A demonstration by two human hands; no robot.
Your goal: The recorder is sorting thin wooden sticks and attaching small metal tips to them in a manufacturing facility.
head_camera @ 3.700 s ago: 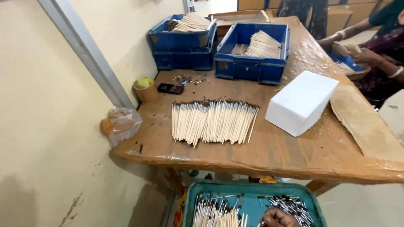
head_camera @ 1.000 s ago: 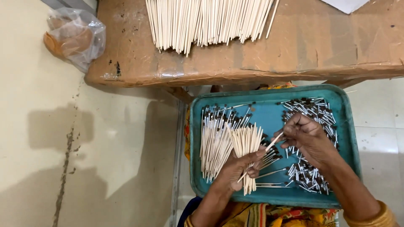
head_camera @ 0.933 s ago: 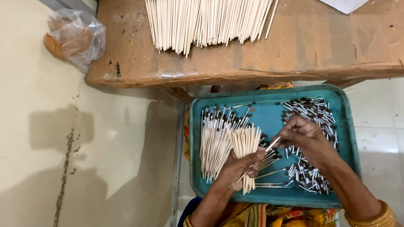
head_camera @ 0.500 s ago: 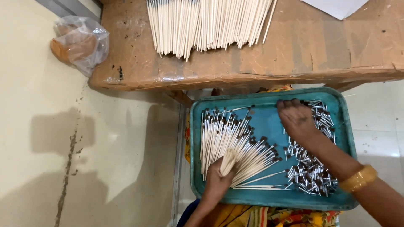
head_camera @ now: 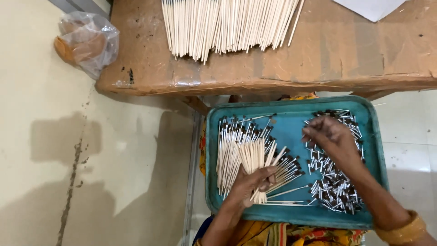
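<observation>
Left hand (head_camera: 248, 184) fingers closed round a fanned stick bundle (head_camera: 256, 159), right hand (head_camera: 328, 136) pinching among metal tips (head_camera: 332, 187) by the tray (head_camera: 291, 214) right edge; loose grip may spill sticks.

sticks in hand: a bundle of pale thin sticks (head_camera: 256, 164), fanned out and standing roughly upright, gripped near its lower end by the left hand (head_camera: 249, 183), over the middle of the teal tray (head_camera: 291, 130).
tipped sticks: pale sticks with dark ends (head_camera: 230, 146), lying side by side in the tray's left half (a few slant out to the right).
small parts: a loose heap of short dark-and-silver pieces (head_camera: 334, 187) in the tray's right half, under the right hand (head_camera: 328, 139), whose fingers curl down onto them.
</observation>
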